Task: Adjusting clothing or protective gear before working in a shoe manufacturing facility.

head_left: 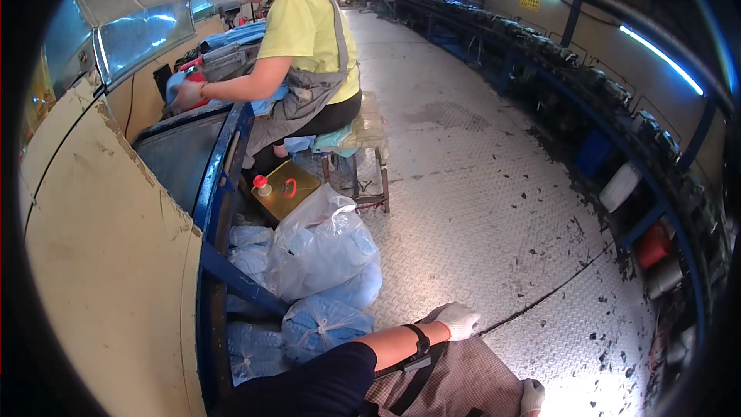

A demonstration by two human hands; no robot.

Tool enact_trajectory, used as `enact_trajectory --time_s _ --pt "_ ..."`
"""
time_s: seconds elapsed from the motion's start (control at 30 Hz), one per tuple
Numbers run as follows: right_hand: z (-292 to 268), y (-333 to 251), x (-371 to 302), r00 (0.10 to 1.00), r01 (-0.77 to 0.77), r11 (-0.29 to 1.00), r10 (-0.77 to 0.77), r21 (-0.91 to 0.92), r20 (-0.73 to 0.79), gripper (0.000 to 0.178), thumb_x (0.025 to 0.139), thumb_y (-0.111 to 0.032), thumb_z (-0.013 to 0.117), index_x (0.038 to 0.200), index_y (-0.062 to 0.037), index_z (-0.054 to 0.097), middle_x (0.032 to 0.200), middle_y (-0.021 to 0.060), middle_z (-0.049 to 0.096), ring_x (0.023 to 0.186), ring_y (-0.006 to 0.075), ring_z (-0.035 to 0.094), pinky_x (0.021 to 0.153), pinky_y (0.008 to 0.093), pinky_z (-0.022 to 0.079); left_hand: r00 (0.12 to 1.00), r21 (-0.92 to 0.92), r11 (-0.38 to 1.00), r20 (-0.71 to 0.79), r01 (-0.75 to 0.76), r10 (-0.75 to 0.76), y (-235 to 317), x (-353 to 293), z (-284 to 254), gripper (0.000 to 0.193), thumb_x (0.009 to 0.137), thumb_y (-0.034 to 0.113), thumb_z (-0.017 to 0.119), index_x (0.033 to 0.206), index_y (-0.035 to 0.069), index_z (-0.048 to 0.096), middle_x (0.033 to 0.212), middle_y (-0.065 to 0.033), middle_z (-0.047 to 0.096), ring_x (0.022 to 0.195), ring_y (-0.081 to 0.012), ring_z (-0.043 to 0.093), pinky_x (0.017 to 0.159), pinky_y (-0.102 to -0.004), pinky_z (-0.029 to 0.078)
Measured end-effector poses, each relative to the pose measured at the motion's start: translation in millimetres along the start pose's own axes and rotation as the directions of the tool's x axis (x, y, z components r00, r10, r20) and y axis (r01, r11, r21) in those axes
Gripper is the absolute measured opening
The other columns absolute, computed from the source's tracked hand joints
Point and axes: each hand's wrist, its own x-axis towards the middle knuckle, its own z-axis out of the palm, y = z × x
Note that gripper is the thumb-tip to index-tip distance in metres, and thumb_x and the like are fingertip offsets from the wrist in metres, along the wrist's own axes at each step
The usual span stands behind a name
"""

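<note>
My left hand (461, 320), in a white knit glove, is closed at the far edge of a brown checked apron (475, 374) spread over my lap. A dark strap circles that wrist. Low in the picture my right hand (532, 396), gloved too, is closed at the apron's right edge, and only part of it shows. Between the two hands the apron's edge runs fairly straight. Dark straps cross the cloth. Left of my forearm lie tied clear bags of light-blue items (324, 328), apart from my hands.
Ahead on the left a co-worker (309, 38) in a yellow top sits on a stool (370, 127), handling things at a blue-framed bench (224, 162). A gold can (282, 193) and a clear bag (320, 243) stand nearby. A long machine line (540, 62) borders the metal floor (478, 185).
</note>
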Motion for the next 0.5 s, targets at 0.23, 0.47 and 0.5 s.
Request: enact_trajectory --time_s 0.23,0.47,0.5 --pt "-2.7 21.9 14.5 0.983 0.085 0.994 -0.095 -0.065 -0.16 0.031 0.086 -0.023 0.06 0.084 0.0058 0.073 0.071 0.0097 0.069 0.066 0.017 0.059 0.064 0.0333 0.048 0.999 0.011 1.0 0.034 -0.007 0.007 7.6 4.9 -8.2 0.027 0.089 0.03 0.059 0.094 0.006 0.069 0.097 -0.0173 0.072 0.093 -0.0356 0.069 0.084 -0.048 0.053" --pt "-1.8 24.5 11.9 0.989 0.042 0.999 -0.043 -0.013 -0.141 0.036 0.089 -0.028 0.06 0.093 0.0063 0.07 0.083 0.0142 0.069 0.079 0.0221 0.059 0.075 0.0381 0.049 0.999 -0.014 0.999 0.017 -0.03 0.03 6.7 5.9 0.0 0.026 0.09 0.032 0.06 0.089 0.007 0.065 0.093 -0.0164 0.069 0.089 -0.036 0.068 0.079 -0.0486 0.052" --pt "-2.7 33.2 12.7 0.994 0.011 0.998 -0.004 0.062 -0.109 0.04 0.093 -0.031 0.059 0.102 0.0065 0.068 0.095 0.0154 0.068 0.09 0.025 0.057 0.084 0.0411 0.048 0.999 -0.024 0.999 0.022 -0.036 0.037 8.4 8.4 -0.5 0.026 0.09 0.032 0.06 0.088 0.007 0.065 0.091 -0.0164 0.069 0.088 -0.0364 0.068 0.079 -0.049 0.052"
